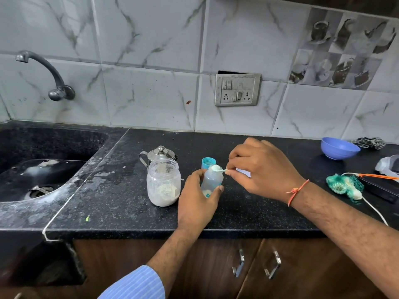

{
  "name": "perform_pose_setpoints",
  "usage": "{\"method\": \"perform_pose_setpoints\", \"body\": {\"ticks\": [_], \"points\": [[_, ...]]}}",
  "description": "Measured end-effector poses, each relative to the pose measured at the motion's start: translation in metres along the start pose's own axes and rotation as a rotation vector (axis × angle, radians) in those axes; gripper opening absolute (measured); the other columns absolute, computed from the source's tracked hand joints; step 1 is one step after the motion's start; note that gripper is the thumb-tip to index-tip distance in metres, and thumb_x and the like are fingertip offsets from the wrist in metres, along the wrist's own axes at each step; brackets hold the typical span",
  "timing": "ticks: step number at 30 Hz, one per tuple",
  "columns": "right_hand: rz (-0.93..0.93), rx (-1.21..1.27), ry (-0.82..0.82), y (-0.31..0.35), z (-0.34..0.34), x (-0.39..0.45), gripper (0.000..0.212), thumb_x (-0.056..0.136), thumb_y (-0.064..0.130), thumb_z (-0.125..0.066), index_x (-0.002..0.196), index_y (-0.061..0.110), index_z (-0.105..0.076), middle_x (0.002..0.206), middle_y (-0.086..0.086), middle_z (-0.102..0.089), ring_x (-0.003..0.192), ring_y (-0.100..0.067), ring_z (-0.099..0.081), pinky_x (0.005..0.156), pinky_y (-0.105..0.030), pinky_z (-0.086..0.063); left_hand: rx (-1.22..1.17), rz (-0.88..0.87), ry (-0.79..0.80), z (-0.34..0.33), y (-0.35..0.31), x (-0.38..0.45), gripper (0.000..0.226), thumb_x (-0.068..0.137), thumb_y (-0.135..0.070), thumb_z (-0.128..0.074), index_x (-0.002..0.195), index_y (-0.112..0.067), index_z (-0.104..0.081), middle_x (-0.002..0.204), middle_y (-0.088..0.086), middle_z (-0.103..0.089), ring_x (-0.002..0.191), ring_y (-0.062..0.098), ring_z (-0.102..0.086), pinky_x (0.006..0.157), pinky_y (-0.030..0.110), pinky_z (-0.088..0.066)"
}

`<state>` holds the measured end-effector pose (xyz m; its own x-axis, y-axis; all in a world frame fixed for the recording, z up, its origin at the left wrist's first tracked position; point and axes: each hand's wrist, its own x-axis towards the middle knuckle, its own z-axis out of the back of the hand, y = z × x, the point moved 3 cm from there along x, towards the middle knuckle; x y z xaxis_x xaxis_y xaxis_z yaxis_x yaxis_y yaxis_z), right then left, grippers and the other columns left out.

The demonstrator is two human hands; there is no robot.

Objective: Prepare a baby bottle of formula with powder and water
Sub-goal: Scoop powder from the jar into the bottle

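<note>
A clear baby bottle (212,180) stands open on the black counter (129,208), with a little white powder in its bottom. My left hand (197,197) grips the bottle around its lower part. My right hand (261,169) pinches the handle of a small scoop (216,168) heaped with white powder, held right over the bottle's mouth. An open clear plastic jar (163,182) with powder in it stands just left of the bottle. Behind the bottle lies a teal cap (208,162). A small steel pot (158,155) with a lid stands behind the jar.
A black sink (38,165) with a wall tap (43,72) lies at the left. At the right are a blue bowl (339,147), a green mesh bundle (343,186), a white cable (375,210) and a dark flat device (382,188).
</note>
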<state>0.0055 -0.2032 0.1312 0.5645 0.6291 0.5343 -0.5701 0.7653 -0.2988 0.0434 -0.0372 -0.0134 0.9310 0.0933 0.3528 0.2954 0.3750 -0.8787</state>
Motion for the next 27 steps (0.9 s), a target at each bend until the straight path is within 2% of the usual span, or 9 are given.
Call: {"method": "perform_pose_setpoints", "body": {"ticks": [5,8,12,15,19,22,25,27], "points": [[-0.239,0.135,0.087,-0.008,0.005,0.003,0.015,0.096,0.05,-0.067,0.099,0.042,-0.08,0.075,0.021,-0.067,0.074,-0.006,-0.063,0.062,-0.028,-0.052,0.0,-0.001,0.002,0.001,0.0,0.0,0.062,0.091,-0.043,-0.089,0.144,-0.034,-0.057,0.133,-0.021,-0.062,0.117,-0.003,-0.057,0.084,0.004,-0.04],[-0.263,0.107,0.104,-0.01,0.007,0.005,0.017,0.097,0.05,-0.065,0.1,0.044,-0.081,0.072,0.022,-0.062,0.074,-0.006,-0.06,0.061,-0.027,-0.046,-0.002,-0.004,0.005,0.001,0.0,0.0,0.062,0.091,-0.043,-0.089,0.144,-0.035,-0.057,0.132,-0.023,-0.06,0.117,-0.003,-0.056,0.086,0.005,-0.04],[-0.309,0.105,0.147,-0.011,0.01,0.006,0.018,0.097,0.054,-0.064,0.103,0.048,-0.081,0.081,0.022,-0.073,0.079,-0.006,-0.065,0.065,-0.027,-0.05,-0.017,-0.003,0.001,0.001,0.0,-0.001,0.063,0.092,-0.042,-0.089,0.145,-0.033,-0.057,0.134,-0.021,-0.061,0.119,-0.002,-0.057,0.096,0.016,-0.043],[-0.302,0.101,0.186,-0.008,0.012,0.007,0.02,0.098,0.056,-0.062,0.105,0.05,-0.08,0.086,0.023,-0.075,0.083,-0.005,-0.067,0.068,-0.028,-0.052,-0.02,-0.012,-0.004,0.001,0.0,-0.001,0.061,0.091,-0.042,-0.089,0.143,-0.034,-0.058,0.134,-0.02,-0.063,0.118,-0.003,-0.058,0.091,0.01,-0.042],[-0.284,0.075,0.191,-0.004,0.014,0.008,0.021,0.099,0.055,-0.061,0.104,0.049,-0.08,0.082,0.022,-0.074,0.081,-0.005,-0.067,0.063,-0.025,-0.045,-0.013,-0.02,0.001,0.001,0.0,0.0,0.06,0.091,-0.044,-0.089,0.141,-0.036,-0.058,0.132,-0.022,-0.063,0.112,-0.006,-0.059,0.085,0.005,-0.041],[-0.305,0.105,0.17,-0.002,0.015,0.009,0.018,0.098,0.054,-0.064,0.102,0.049,-0.081,0.074,0.022,-0.071,0.075,-0.005,-0.066,0.059,-0.023,-0.042,-0.007,-0.028,0.011,0.001,-0.001,0.0,0.06,0.091,-0.045,-0.089,0.141,-0.038,-0.057,0.132,-0.023,-0.062,0.112,-0.016,-0.055,0.083,0.003,-0.04],[-0.323,0.108,0.186,-0.004,0.014,0.01,0.017,0.098,0.052,-0.064,0.099,0.048,-0.081,0.064,0.023,-0.061,0.072,-0.005,-0.065,0.056,-0.02,-0.036,0.008,-0.037,0.009,0.001,0.0,0.0,0.061,0.091,-0.045,-0.089,0.142,-0.036,-0.057,0.133,-0.022,-0.063,0.11,-0.005,-0.058,0.083,0.002,-0.04],[-0.35,0.125,0.188,-0.006,0.013,0.009,0.017,0.097,0.052,-0.065,0.098,0.048,-0.081,0.064,0.021,-0.063,0.072,-0.005,-0.065,0.057,-0.022,-0.039,0.012,-0.039,0.005,0.001,0.0,0.0,0.059,0.091,-0.045,-0.089,0.141,-0.037,-0.058,0.132,-0.021,-0.064,0.11,-0.006,-0.057,0.082,0.002,-0.04]]}}
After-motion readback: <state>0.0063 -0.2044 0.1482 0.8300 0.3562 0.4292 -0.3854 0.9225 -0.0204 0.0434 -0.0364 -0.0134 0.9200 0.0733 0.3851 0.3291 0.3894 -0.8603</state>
